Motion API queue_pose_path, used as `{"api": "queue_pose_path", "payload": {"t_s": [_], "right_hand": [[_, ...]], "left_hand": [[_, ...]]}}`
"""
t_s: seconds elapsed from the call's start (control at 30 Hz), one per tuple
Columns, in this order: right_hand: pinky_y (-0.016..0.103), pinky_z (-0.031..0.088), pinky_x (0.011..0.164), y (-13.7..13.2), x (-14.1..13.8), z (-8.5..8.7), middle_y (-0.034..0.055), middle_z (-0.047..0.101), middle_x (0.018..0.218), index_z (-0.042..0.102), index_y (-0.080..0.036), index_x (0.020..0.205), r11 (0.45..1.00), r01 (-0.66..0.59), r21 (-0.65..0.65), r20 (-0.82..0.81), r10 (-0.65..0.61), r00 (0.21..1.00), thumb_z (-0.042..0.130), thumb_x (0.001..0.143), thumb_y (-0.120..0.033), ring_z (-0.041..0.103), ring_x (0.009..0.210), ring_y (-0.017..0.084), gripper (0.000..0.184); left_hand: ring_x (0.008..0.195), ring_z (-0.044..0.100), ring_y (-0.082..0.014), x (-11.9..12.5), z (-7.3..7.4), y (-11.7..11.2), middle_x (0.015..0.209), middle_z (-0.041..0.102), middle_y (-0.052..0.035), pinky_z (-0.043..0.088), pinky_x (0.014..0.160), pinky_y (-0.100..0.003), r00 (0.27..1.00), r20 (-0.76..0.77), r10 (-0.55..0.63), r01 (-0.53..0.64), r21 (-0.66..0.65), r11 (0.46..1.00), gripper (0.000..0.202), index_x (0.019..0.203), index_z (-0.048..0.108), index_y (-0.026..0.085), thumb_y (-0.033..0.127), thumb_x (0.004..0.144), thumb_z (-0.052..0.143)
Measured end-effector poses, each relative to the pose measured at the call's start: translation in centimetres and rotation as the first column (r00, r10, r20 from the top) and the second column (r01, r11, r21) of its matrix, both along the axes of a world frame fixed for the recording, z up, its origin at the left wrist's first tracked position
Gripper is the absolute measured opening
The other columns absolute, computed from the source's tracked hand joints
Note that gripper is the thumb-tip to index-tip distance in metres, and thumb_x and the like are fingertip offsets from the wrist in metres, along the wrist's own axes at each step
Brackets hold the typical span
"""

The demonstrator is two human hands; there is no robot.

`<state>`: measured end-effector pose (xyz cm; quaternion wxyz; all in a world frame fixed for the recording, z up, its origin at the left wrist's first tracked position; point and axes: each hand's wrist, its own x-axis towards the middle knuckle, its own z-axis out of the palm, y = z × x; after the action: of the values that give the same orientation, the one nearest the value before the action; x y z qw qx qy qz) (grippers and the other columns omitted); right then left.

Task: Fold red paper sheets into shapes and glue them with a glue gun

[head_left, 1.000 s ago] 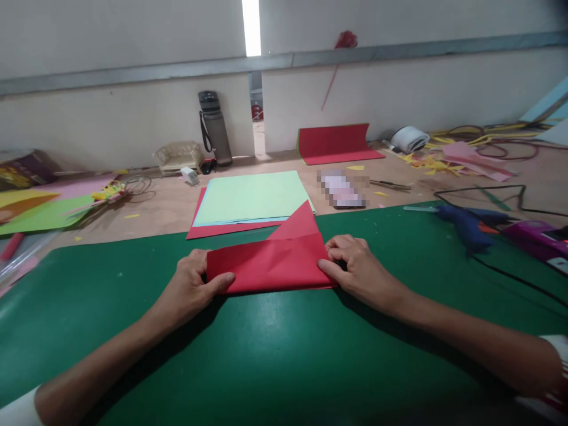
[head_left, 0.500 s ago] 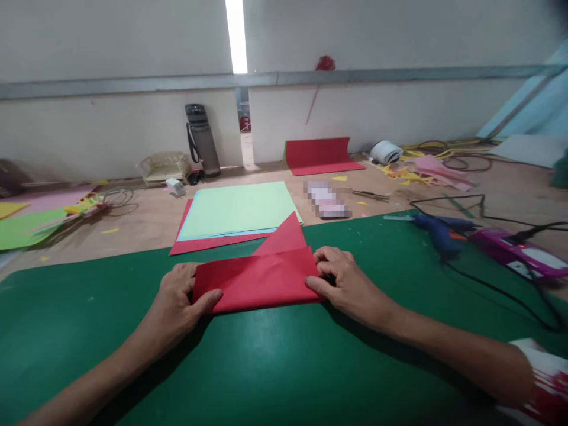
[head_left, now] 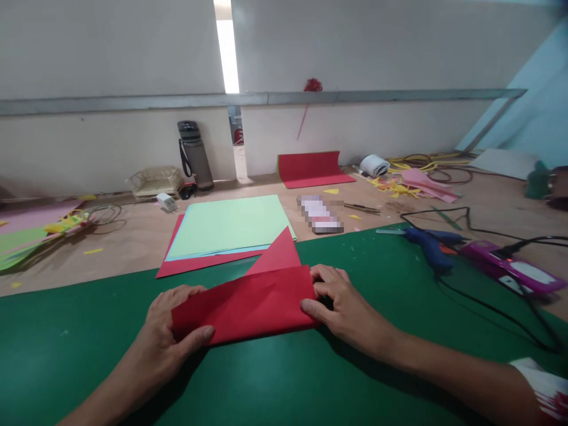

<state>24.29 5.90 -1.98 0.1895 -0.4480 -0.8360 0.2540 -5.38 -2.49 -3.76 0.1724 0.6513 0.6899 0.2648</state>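
Note:
A folded sheet of red paper lies across the green mat, with a triangular flap rising behind its far edge. My left hand grips its left end, thumb in front and fingers partly hidden behind the paper. At the opposite end, my right hand pinches the paper with the thumb on the near face and the fingers curled at the back. Just beyond the flap rests a stack of pale green sheets, with blue and red sheets showing beneath.
To the right lie a blue glue gun and a purple power strip with black cords. A phone, a curved red sheet and a dark bottle are at the back. Coloured papers sit at left.
My left hand has shifted left and nearer, and the paper's left end now curls and spreads wider. The right hand keeps its grip. The whole view has moved slightly.

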Motion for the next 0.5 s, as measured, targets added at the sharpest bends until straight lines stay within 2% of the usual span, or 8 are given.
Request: {"api": "queue_pose_path", "payload": {"t_s": [0.23,0.37,0.5], "right_hand": [[0.043,0.036,0.09,0.1,0.11,-0.05,0.0041,0.053,0.097,0.043,-0.018,0.057,1.0,-0.003,-0.03,0.005,0.003,1.0,0.055,0.084,-0.022,0.046,0.104,0.023,0.03],[0.043,0.035,0.091,0.04,0.22,-0.19,0.0041,0.052,0.096,0.043,-0.017,0.057,1.0,-0.018,-0.018,0.014,0.018,1.0,0.055,0.084,-0.022,0.045,0.107,0.024,0.03],[0.042,0.035,0.091,0.12,0.18,-0.14,0.0036,0.053,0.095,0.045,-0.017,0.057,1.0,-0.02,-0.007,0.025,0.021,0.999,0.054,0.085,-0.022,0.047,0.104,0.022,0.03]], "left_hand": [[0.109,0.054,-0.0354,0.0,-0.46,-0.04,0.112,0.062,-0.0118,0.04,0.092,-0.056,1.0,-0.018,0.022,-0.021,0.054,0.998,0.05,0.11,0.06,0.023,0.057,0.074,0.057],[0.11,0.052,-0.0344,0.12,-0.24,-0.06,0.114,0.06,-0.013,0.039,0.094,-0.056,1.0,-0.019,0.002,-0.002,0.029,1.0,0.048,0.11,0.06,0.022,0.055,0.076,0.054],[0.112,0.051,-0.0333,0.41,-0.08,0.08,0.114,0.06,-0.012,0.038,0.096,-0.054,0.999,-0.019,0.041,-0.041,0.0,0.999,0.05,0.11,0.06,0.021,0.056,0.074,0.054]]}}
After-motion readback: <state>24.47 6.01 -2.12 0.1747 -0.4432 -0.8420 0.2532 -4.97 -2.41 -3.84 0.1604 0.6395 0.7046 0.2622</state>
